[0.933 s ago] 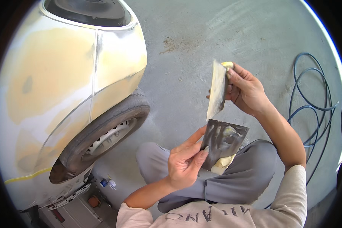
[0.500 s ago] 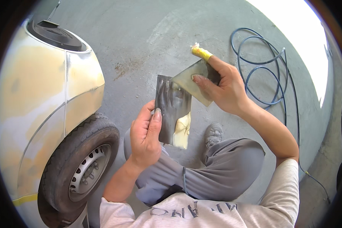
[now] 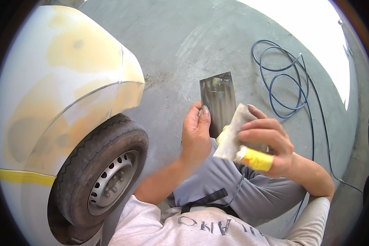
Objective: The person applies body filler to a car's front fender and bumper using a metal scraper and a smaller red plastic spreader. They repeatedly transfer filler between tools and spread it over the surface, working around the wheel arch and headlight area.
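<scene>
My left hand (image 3: 194, 139) grips a rectangular dark metal plate (image 3: 217, 94), held upright with its surface smeared and streaked. Just to the right and lower, my right hand (image 3: 274, 143) is closed on a pale grey flexible spreader (image 3: 235, 129), which carries a lump of cream filler (image 3: 222, 135) along its left side. Yellow wrapping (image 3: 256, 159) covers one finger of that hand. The spreader is angled and hides part of the plate's lower right.
At the left stands a white car body (image 3: 57, 98) with yellowish patches, a yellow tape strip (image 3: 24, 177) and an exposed wheel (image 3: 110, 182). A coiled blue hose (image 3: 281, 76) lies on the grey floor at right. My grey-trousered leg (image 3: 266, 197) is bent below.
My right hand has turned over and come down beside the plate. The cream filler formerly on the plate's lower part now shows on the spreader. The view has shifted.
</scene>
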`<state>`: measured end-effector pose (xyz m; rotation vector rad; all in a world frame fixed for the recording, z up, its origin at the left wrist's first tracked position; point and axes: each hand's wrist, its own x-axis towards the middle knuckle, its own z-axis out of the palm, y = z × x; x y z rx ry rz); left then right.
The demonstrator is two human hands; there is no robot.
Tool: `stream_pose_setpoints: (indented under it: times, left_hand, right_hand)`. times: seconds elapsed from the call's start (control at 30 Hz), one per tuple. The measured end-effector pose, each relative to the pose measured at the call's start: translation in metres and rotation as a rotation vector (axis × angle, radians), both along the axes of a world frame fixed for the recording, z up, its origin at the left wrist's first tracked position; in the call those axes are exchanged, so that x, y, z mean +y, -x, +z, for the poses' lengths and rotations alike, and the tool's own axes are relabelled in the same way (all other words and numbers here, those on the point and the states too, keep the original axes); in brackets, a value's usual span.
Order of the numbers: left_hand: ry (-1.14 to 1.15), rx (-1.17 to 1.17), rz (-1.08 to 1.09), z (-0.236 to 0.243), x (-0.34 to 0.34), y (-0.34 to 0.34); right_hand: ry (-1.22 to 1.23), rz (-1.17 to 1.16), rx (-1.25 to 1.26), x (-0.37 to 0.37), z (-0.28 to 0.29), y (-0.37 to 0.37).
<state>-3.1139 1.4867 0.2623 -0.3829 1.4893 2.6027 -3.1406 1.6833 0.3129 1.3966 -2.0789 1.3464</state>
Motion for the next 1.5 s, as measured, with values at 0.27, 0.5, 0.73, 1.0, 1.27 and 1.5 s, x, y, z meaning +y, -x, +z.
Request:
stream_pose_setpoints:
  times: [0.27,0.5,0.73,1.0,1.27,1.5]
  left_hand:
    - [-0.242,0.015,0.035,0.034,-0.041,-0.049]
    - [0.404,0.289,0.147,0.038,-0.071,-0.060]
    - [0.887,0.454,0.351,0.030,-0.111,-0.082]
    - [2.001,0.528,-0.189,0.089,-0.252,-0.152]
    - [2.229,0.297,-0.462,0.117,-0.267,-0.136]
    - [2.321,0.257,-0.364,0.115,-0.270,-0.149]
  right_hand:
    - [-0.167,-0.032,0.112,-0.006,-0.014,-0.013]
    - [-0.320,-0.056,0.110,-0.021,0.030,-0.004]
    - [-0.488,0.293,-0.007,-0.067,0.023,-0.024]
    - [0.211,-0.198,-1.284,-0.126,-0.091,0.129]
    - [0.420,-0.009,-0.860,-0.217,-0.179,0.132]
    - [0.651,-0.134,-0.459,-0.263,-0.194,0.138]
